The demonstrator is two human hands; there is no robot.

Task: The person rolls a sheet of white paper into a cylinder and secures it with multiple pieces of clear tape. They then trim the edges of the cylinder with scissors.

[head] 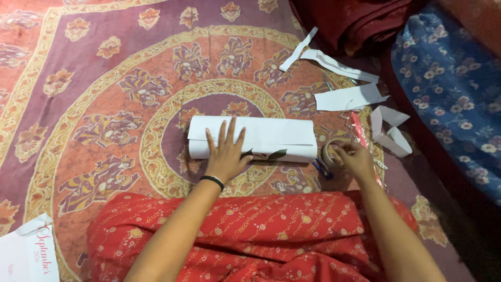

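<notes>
**Hands split between roll and tape**

The left hand [227,154] lies flat, fingers spread, pressing on a white paper roll [261,137] on the patterned bedspread [104,78]. The roll's long axis runs left to right across the view, directly ahead of the person's red-clad lap [235,230]. The right hand [355,159] is curled around a tape ring [330,150] just beside the roll's right end, fingertips pinching at its rim. A blue-handled tool [322,168], partly hidden, lies between roll and right hand. White paper scraps [347,96] lie further out to the right, well apart from both hands. The left hand is the nearer to the roll; the right touches only the tape.
</notes>
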